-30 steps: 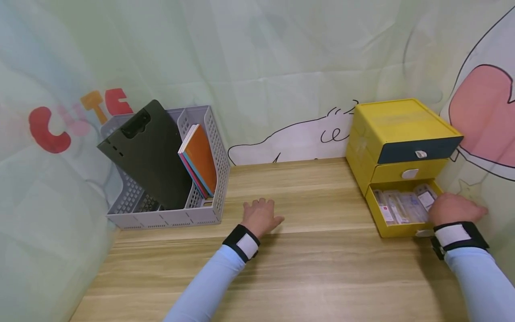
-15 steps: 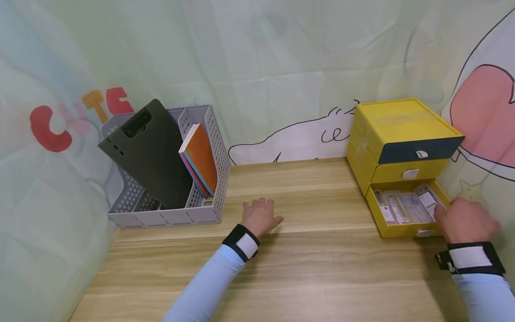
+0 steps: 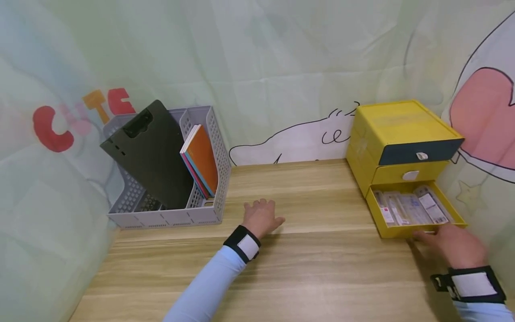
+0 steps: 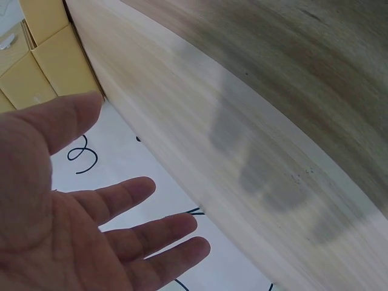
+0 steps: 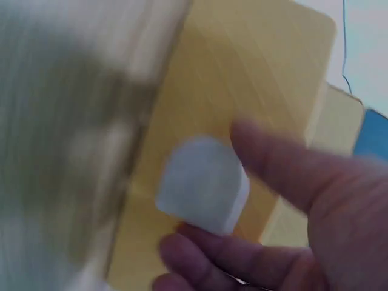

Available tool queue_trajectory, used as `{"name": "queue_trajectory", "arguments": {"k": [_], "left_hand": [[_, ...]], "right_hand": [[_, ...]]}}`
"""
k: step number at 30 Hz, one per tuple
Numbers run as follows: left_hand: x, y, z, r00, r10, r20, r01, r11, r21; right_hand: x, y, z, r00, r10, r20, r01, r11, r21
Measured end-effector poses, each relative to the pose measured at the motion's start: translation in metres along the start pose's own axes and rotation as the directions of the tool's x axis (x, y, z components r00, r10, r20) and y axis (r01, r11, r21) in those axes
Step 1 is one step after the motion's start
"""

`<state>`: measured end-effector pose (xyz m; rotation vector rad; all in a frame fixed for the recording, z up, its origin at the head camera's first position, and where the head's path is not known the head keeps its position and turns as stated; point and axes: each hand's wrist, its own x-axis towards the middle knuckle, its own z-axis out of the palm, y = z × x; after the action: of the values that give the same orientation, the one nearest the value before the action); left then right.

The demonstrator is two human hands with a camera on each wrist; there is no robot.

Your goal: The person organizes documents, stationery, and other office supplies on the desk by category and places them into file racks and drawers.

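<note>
At the right, my right hand (image 3: 460, 246) is at the front of the pulled-out bottom drawer (image 3: 394, 231) of a yellow drawer cabinet (image 3: 406, 118). The right wrist view shows its white drawer knob (image 5: 200, 182) between thumb and fingers, with the fingertips right at its lower edge and the thumb beside its upper edge. Several clear plastic cases (image 3: 414, 209) lie side by side in the drawer, some with white labels. My left hand (image 3: 259, 219) is over the middle of the wooden table (image 3: 289, 264), fingers spread, holding nothing.
On the left stands a grey perforated file organizer (image 3: 165, 219) with a dark clipboard (image 3: 157, 156) leaning in it and several thin notebooks (image 3: 203, 161). The cabinet's middle drawer (image 3: 390, 173) and dark blue top drawer (image 3: 402, 152) are closed. A printed curtain (image 3: 273, 67) hangs behind.
My right hand has moved from the drawer's right side down to its front by the knob, uncovering the labelled case and the drawer's right corner. The left hand has stayed in place.
</note>
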<state>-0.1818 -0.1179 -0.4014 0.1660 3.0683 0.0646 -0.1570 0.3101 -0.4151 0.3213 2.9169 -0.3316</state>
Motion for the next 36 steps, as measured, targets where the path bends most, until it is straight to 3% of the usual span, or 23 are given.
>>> {"name": "queue_trajectory", "arguments": {"k": [10,17,26,36], "left_hand": [[-0.001,-0.004,0.001,1.0,-0.011,-0.001,0.011,1.0,0.001],[-0.001,-0.006,0.002,1.0,-0.015,-0.005,0.015,1.0,0.013],[-0.003,-0.008,0.001,1.0,-0.023,0.002,0.023,1.0,0.014],[-0.001,-0.009,0.004,0.999,-0.036,0.035,0.036,0.999,0.011]], "right_hand": [[0.026,-0.006,-0.001,0.998,-0.034,0.046,0.032,0.999,0.043],[0.044,-0.013,-0.009,0.993,-0.113,0.034,0.11,0.991,0.072],[0.07,-0.036,-0.016,0.997,-0.075,0.006,0.075,0.996,0.042],[0.099,-0.047,-0.019,0.993,-0.118,0.007,0.117,0.987,0.109]]}}
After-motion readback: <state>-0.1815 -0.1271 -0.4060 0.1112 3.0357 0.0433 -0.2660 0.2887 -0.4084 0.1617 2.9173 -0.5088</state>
